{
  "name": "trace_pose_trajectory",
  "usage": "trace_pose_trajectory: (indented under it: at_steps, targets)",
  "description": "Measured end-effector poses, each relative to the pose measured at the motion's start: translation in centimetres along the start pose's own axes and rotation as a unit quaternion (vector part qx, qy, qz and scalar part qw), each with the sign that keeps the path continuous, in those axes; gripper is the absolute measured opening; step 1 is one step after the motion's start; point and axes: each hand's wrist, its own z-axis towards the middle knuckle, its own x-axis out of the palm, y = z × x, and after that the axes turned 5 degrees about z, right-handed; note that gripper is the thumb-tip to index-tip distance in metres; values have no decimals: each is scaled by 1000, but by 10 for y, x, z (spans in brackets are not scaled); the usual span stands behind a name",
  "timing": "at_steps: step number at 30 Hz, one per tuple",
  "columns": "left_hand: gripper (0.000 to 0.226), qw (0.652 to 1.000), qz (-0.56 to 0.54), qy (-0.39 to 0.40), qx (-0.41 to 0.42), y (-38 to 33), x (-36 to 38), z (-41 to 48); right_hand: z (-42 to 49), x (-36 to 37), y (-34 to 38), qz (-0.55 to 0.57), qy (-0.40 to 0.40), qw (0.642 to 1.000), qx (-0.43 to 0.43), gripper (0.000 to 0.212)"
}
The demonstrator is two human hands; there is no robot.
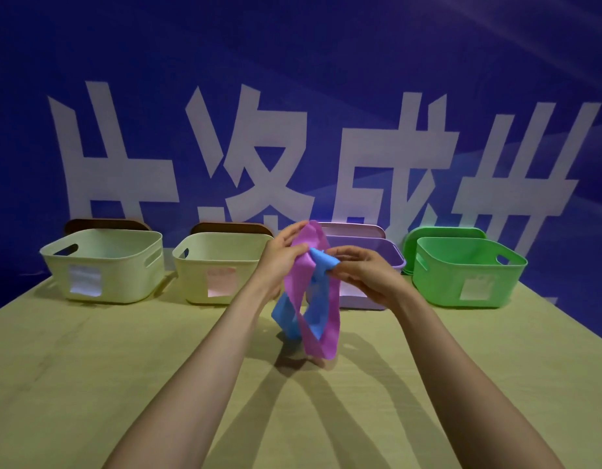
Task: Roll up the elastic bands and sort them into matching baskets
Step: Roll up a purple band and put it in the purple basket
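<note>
Broadly, a blue backdrop with large white characters fills the upper half of the view. Below it, a pale wooden table stretches toward the camera. Four baskets stand in a row along its far edge: a left cream basket, a second cream basket, a purple basket and a green basket at the right. Behind each one a lid leans upright: a brown lid, another brown lid, a purple lid and a green lid.

Two bare forearms reach in from the bottom edge and meet in front of the purple basket, held up off the table. The left hand and the right hand are close together. The left hand grips the upper part of a pink band, and the right hand pinches the top end of a blue band.

The two bands hang down between the hands, twisted through each other. The pink loop reaches lowest, and whether it touches the table cannot be told.

Each cream basket has a paper label on its front, a white label on the left one and a pink label on the second. The green basket carries a pale label.
</note>
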Motion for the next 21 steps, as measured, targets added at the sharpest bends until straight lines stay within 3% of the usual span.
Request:
trace_pose_trajectory:
  at_steps: [3,7,13,17,21]
  targets:
    - [38,999,-39,-8,32,-12,-2,4,4,2,-7,-21,-69,997,4,15]
    - [28,995,-68,-64,-18,-10,-6,14,12,-2,-15,-30,-171,985,-21,17]
    - [24,999,-14,-18,-47,5,4,11,16,9,-18,-96,-103,988,64,27]
    - [24,999,-26,-25,-40,4,4,9,14,8,-17,-50,-39,993,95,52]
    - [23,995,-83,-27,-44,-5,1,7,18,5,-26,-136,-73,986,64,69]
